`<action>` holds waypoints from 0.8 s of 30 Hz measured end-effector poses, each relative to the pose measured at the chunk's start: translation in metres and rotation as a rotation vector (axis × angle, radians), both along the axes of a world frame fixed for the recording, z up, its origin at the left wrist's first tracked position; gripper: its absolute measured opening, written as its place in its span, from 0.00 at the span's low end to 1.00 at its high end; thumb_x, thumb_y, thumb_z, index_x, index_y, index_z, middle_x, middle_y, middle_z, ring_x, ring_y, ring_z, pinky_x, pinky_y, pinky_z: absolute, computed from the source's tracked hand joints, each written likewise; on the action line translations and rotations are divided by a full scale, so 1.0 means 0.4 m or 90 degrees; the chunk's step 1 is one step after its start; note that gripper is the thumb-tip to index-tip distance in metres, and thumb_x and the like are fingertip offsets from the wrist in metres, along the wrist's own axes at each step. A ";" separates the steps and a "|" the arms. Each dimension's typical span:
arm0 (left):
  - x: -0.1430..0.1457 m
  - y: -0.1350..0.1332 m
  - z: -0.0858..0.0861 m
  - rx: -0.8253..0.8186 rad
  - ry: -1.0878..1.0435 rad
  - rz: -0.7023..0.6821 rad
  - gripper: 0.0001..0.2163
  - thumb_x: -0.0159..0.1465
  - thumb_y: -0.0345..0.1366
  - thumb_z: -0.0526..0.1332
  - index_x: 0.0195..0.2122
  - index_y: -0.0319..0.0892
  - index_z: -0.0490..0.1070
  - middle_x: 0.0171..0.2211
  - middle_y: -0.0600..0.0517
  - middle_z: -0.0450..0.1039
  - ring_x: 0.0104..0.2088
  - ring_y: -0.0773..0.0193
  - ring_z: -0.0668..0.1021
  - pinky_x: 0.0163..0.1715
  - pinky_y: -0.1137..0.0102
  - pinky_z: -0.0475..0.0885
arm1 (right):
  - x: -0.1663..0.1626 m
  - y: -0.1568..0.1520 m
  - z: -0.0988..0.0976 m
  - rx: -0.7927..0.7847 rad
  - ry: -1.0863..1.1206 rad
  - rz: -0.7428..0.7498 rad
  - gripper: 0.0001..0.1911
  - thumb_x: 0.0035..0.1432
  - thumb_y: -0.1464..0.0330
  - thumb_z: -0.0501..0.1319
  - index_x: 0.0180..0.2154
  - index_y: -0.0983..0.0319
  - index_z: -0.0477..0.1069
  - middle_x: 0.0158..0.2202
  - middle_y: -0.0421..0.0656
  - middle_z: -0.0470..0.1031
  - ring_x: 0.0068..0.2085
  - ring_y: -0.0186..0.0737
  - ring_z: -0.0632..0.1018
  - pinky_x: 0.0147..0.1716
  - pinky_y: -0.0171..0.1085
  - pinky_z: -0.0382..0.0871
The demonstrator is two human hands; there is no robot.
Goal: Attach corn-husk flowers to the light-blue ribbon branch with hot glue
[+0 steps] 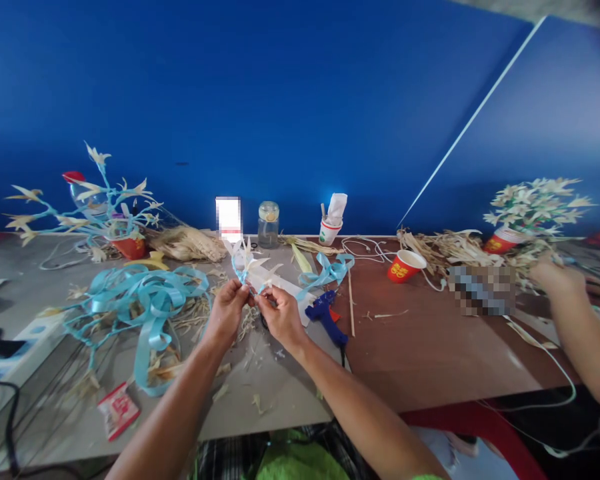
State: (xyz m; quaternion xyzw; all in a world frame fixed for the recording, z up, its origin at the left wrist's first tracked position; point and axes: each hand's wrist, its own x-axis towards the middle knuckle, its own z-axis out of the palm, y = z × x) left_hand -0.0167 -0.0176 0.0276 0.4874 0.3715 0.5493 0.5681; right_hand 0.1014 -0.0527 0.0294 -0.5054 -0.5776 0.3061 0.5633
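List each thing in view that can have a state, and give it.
Left hand: grip closed on blue-wrapped stem
Right hand: grip pinched shut beside it
Blue ribbon heap: loose
Glue gun: lying on its side
Flowerless red cup: upright, open-topped
Glass jar: upright
Snack packet: lying down; sealed or opened unclear
White cup: upright, filled

Hands (229, 308) w/ prob. flower stem (241, 272)

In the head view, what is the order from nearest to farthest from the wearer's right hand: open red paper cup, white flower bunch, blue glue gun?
1. Blue glue gun, just right of the right hand.
2. Open red paper cup, farther right.
3. White flower bunch, at the far right.
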 end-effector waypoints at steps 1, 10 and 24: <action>-0.002 0.000 0.003 0.013 0.022 0.005 0.09 0.54 0.40 0.63 0.29 0.39 0.69 0.21 0.57 0.68 0.23 0.70 0.69 0.27 0.73 0.63 | -0.001 0.000 0.001 -0.003 0.014 0.000 0.07 0.53 0.66 0.57 0.26 0.61 0.68 0.24 0.38 0.71 0.26 0.34 0.71 0.28 0.31 0.63; 0.001 -0.009 0.039 0.078 0.143 0.043 0.07 0.56 0.38 0.60 0.27 0.40 0.67 0.18 0.57 0.66 0.22 0.69 0.68 0.26 0.73 0.62 | 0.007 0.003 0.011 -0.082 0.127 0.021 0.06 0.49 0.65 0.59 0.26 0.62 0.67 0.20 0.35 0.66 0.22 0.30 0.64 0.24 0.31 0.58; -0.004 -0.016 0.040 0.056 0.052 -0.023 0.09 0.57 0.41 0.62 0.30 0.40 0.69 0.20 0.56 0.65 0.22 0.70 0.67 0.24 0.74 0.60 | 0.011 0.016 0.007 -0.265 0.569 0.120 0.14 0.36 0.68 0.68 0.23 0.60 0.62 0.17 0.31 0.59 0.18 0.25 0.59 0.15 0.26 0.50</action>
